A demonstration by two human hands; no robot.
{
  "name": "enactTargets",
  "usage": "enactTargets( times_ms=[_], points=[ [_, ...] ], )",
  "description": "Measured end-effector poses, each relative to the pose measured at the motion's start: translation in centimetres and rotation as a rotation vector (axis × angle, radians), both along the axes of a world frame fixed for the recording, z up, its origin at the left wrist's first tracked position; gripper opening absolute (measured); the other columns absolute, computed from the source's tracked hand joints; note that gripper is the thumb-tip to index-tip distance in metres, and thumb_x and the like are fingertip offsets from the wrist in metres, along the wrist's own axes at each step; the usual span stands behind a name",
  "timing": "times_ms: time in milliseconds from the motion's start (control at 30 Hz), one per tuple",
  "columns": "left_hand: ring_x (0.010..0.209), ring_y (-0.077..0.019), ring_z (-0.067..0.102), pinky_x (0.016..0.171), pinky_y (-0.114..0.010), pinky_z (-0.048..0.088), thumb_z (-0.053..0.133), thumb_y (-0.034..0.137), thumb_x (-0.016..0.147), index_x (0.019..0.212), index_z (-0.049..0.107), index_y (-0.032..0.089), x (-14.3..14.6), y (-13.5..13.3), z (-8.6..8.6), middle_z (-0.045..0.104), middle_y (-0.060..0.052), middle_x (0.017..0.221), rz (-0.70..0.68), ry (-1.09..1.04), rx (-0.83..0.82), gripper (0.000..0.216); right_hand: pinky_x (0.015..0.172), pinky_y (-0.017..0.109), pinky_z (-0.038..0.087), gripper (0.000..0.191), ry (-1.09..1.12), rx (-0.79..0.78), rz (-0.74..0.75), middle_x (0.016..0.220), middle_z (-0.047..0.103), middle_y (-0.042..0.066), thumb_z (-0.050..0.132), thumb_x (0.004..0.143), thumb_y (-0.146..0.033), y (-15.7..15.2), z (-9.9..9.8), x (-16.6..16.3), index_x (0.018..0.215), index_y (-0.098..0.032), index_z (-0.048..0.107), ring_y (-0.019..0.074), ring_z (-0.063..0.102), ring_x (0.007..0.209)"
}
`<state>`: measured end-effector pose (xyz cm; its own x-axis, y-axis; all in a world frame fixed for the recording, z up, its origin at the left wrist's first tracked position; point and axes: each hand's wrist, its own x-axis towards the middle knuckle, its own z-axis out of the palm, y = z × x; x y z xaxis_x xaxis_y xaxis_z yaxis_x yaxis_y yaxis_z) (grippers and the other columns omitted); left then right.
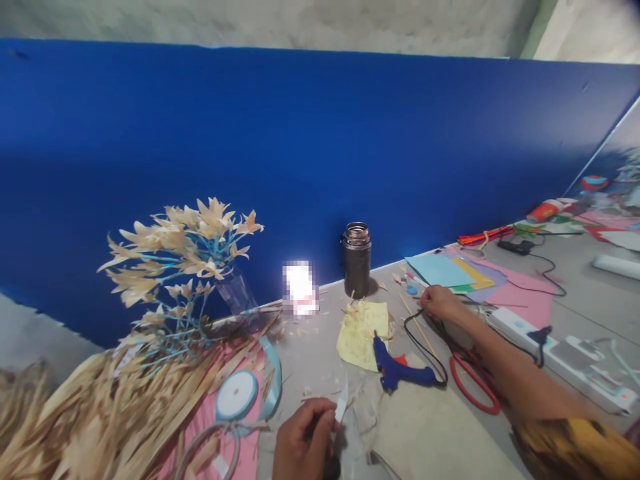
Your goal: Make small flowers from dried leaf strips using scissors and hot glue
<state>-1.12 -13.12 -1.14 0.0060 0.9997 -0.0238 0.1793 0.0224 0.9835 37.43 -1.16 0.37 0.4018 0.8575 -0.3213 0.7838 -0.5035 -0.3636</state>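
Note:
My left hand is at the bottom centre, fingers closed on a small pale strip that sticks up from it. My right hand reaches far forward to the right, fingers curled down near a thin wooden stick and a black cord; what it grips is hidden. A blue glue gun lies between the hands, beside a yellow paper with dried leaf bits. Red-handled scissors lie under my right forearm.
A dried-leaf flower bouquet stands in a clear vase at left, over a heap of dried leaves. Light blue ribbon roll, dark jar, coloured sheets, white power strip and a blue backboard surround the grey table.

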Motion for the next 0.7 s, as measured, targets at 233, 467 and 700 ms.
enactTargets(
  times_ms=[233,467,700],
  points=[
    [0.044,-0.0127,0.051,0.049,-0.025,0.044,0.070,0.067,0.078,0.076,0.075,0.019,-0.1,0.2,-0.3,0.064,-0.003,0.058,0.009,0.002,0.011,0.049,0.090,0.045,0.059,0.035,-0.048,-0.015,0.023,0.130,0.066,0.011,0.067,0.100,-0.035,0.6,-0.5,0.3,0.129,-0.017,0.064,0.0247,0.068,0.108],
    [0.046,-0.0123,0.051,0.051,-0.025,0.046,0.071,0.066,0.078,0.076,0.074,0.020,0.0,0.0,-0.3,0.065,-0.003,0.059,-0.021,0.005,0.006,0.046,0.092,0.046,0.059,0.036,-0.097,0.030,0.094,0.131,0.065,0.011,0.067,0.100,-0.035,1.0,-0.6,-0.9,0.130,-0.017,0.063,0.0253,0.068,0.109],
    [0.044,-0.0121,0.050,0.048,-0.026,0.042,0.070,0.074,0.075,0.078,0.075,0.018,-0.2,0.1,-0.8,0.065,-0.004,0.059,-0.006,-0.026,0.000,0.056,0.091,0.045,0.059,0.035,-0.084,0.029,0.146,0.131,0.065,0.011,0.067,0.100,-0.035,1.5,-1.7,-2.3,0.130,-0.017,0.063,0.0251,0.068,0.109]
  ],
)
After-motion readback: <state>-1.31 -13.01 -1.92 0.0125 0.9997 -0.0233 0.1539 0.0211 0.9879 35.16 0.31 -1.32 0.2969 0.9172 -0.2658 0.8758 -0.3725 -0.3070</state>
